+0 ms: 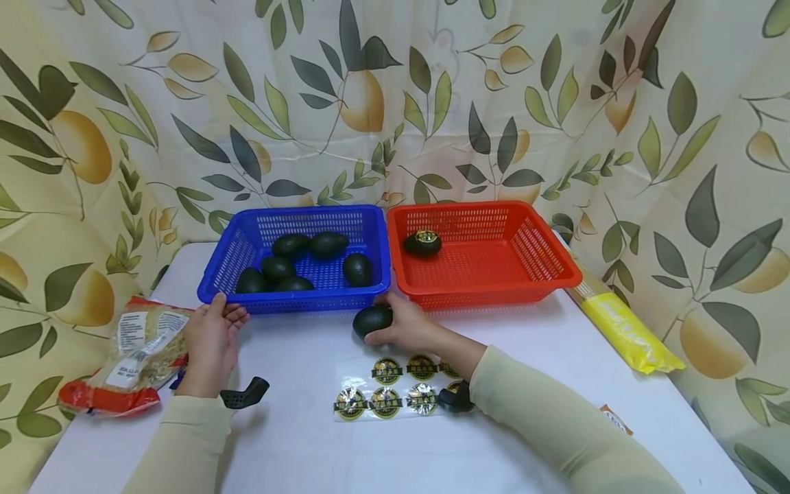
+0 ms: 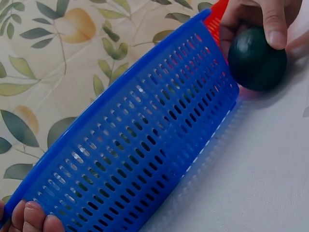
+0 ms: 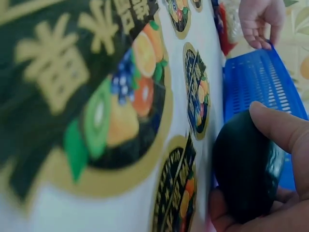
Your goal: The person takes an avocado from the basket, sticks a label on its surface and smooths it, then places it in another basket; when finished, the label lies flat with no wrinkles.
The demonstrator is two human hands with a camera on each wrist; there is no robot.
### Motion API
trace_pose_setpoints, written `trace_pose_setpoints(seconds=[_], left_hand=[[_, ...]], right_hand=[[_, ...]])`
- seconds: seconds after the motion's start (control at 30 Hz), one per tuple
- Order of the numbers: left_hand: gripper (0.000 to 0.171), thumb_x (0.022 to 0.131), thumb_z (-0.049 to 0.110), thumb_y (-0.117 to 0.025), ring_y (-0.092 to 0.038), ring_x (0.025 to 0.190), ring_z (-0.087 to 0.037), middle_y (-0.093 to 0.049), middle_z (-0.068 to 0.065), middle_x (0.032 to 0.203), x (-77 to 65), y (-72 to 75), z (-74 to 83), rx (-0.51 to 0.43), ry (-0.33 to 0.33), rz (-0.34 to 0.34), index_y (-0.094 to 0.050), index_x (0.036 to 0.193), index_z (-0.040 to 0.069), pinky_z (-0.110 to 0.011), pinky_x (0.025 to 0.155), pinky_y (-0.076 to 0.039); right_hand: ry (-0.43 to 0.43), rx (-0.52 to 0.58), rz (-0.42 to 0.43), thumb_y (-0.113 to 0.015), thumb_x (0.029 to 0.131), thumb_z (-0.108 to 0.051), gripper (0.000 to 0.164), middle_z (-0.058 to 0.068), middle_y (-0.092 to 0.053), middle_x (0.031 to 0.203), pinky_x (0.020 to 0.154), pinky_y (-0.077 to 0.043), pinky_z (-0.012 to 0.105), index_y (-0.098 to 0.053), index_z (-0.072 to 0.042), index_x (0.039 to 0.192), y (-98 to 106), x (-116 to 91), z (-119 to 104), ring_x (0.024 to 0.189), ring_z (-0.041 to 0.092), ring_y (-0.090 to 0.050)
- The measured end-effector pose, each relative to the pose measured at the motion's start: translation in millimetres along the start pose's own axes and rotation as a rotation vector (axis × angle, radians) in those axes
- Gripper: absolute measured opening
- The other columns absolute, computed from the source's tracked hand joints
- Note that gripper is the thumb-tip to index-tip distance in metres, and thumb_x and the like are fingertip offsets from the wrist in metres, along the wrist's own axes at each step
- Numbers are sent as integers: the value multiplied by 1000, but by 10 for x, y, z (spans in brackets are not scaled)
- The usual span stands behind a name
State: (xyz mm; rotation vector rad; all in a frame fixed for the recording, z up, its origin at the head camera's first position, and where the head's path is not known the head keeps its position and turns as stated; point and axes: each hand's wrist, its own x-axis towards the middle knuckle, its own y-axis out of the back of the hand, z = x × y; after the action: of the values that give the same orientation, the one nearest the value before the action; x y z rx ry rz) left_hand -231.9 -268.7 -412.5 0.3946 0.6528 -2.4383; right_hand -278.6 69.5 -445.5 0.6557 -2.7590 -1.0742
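Dark-green avocado [image 1: 370, 322] in the right grip [image 1: 409, 325], just beside the perforated blue basket [image 1: 321, 300]

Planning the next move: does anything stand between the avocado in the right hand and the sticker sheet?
Nothing visible does: only bare white table lies between the avocado, gripped by the right hand, and the sticker sheet. In the head view, the sheet's right end is partly covered by the black wrist device and right sleeve.

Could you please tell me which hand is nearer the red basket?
Right: the right hand is by the near left corner of the red basket; the left hand is farther left, holding the blue basket.
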Motion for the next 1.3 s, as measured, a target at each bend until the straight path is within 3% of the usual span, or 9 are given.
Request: trace_pose_setpoints(seconds=[0.27, 0.43, 0.6, 0.67, 0.77, 0.87, 1.0, 1.13, 1.3], left_hand=[[22, 110, 35, -48, -63, 98, -15, -61, -1, 104, -1, -4, 10, 0, 5, -5, -50, 118, 15, -24, 86, -60], [25, 109, 38, -47, -65, 90, -14, -63, -1, 100, -32, -12, 2, -16, 15, -15, -51, 117, 15, -25, 84, -60], [34, 109, 47, -41, -64, 87, -13, -65, 1, 100, -185, -48, -131, 44, 55, -124, -45, 121, 15, -27, 88, -57], [36, 110, 48, -40, -64, 89, -13, -65, 2, 99, -283, -74, -239, 165, 32, -216, -44, 123, 15, -28, 89, -57], [37, 111, 38, -46, -65, 90, -14, -69, -2, 100, -451, -138, -447, 435, -82, -363, -51, 126, 5, -26, 85, -58], [28, 107, 24, -59, -66, 91, -15, -72, -6, 102, -635, -218, -659, 727, -262, -514, -63, 121, 0, -24, 80, -58], [18, 98, 16, -71, -67, 93, -15, -74, -2, 102, -876, -342, -880, 1076, -531, -688, -73, 113, 7, -32, 82, -57], [23, 94, 15, -74, -68, 104, -24, -71, -5, 111, -1028, -467, -1048, 1333, -710, -795, -73, 116, 7, -46, 92, -57], [29, 92, 16, -77, -65, 113, -28, -67, -9, 116, -1086, -544, -1208, 1462, -761, -804, -72, 117, 3, -48, 98, -55]], right_hand=[[-11, 25, 85, -94, 76, -37, 100, 10, -62, 137, 113, -43, 50, -35, -15, 154, -80, 58, 12, 127, 31, -59], [-1, 1, 76, -93, 77, -38, 100, 12, -61, 139, 114, -43, 51, -34, -15, 154, -67, 36, -12, 128, 32, -59], [-7, -7, 45, -93, 77, -36, 103, 14, -57, 147, 114, -43, 52, -32, -15, 158, -36, -10, -41, 130, 33, -58], [-15, -17, 39, -93, 78, -35, 105, 15, -54, 151, 115, -43, 54, -31, -15, 159, -12, -44, -50, 133, 35, -57], [-3, -60, 28, -91, 80, -35, 105, 16, -48, 158, 117, -41, 56, -29, -12, 162, 59, -143, -70, 140, 36, -51], [53, -122, 16, -85, 86, -35, 95, 16, -46, 159, 118, -40, 56, -33, -6, 160, 138, -321, -90, 144, 34, -48], [186, -237, 13, -79, 91, -30, 66, 16, -59, 139, 104, -52, 48, -53, -2, 145, 168, -546, -107, 124, 32, -59], [237, -358, 27, -78, 92, -28, 46, 13, -62, 120, 88, -53, 41, -66, -6, 131, 134, -642, -105, 106, 25, -57], [192, -391, 32, -79, 92, -31, 43, 10, -62, 120, 90, -54, 42, -69, -7, 125, 89, -699, -69, 106, 24, -57]])
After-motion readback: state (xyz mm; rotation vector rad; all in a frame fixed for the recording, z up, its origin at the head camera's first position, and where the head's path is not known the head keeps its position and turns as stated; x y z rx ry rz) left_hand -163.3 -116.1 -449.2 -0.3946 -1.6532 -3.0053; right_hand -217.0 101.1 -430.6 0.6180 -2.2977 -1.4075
